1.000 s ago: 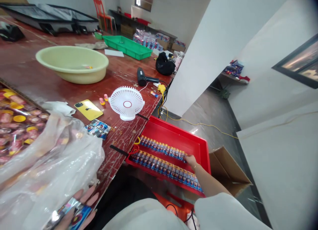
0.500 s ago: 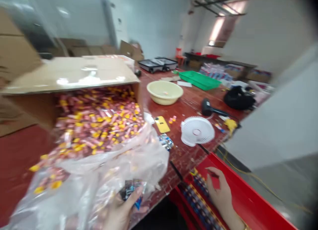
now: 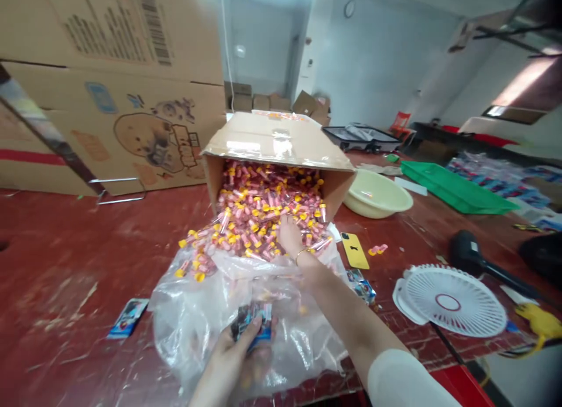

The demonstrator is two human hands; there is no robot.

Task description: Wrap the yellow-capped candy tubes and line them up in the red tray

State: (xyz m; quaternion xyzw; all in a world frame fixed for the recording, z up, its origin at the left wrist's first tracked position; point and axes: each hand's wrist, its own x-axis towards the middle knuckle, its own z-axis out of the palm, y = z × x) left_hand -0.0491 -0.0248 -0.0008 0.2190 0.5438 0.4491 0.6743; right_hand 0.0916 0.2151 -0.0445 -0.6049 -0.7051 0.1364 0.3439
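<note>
A cardboard box [image 3: 272, 139] lies on its side on the red table [image 3: 65, 278], spilling many small pink tubes with yellow caps [image 3: 259, 208] into a clear plastic bag [image 3: 197, 313]. My right hand [image 3: 290, 234] reaches into the pile of tubes at the box mouth, fingers curled down among them. My left hand [image 3: 232, 354] rests on the plastic bag near the front edge and holds a stack of small blue printed packets [image 3: 252, 322].
A yellow phone [image 3: 355, 250], a white fan [image 3: 452, 301], a cream basin [image 3: 377, 193], a green tray [image 3: 456, 187] and a black hair dryer [image 3: 478, 257] lie to the right. A loose blue packet [image 3: 127, 318] lies left. Large cartons [image 3: 114, 91] stand behind.
The view swung left from the red tray to the box. My right hand left the red tray of tubes and now reaches into the box's pile. My left hand still holds the packets.
</note>
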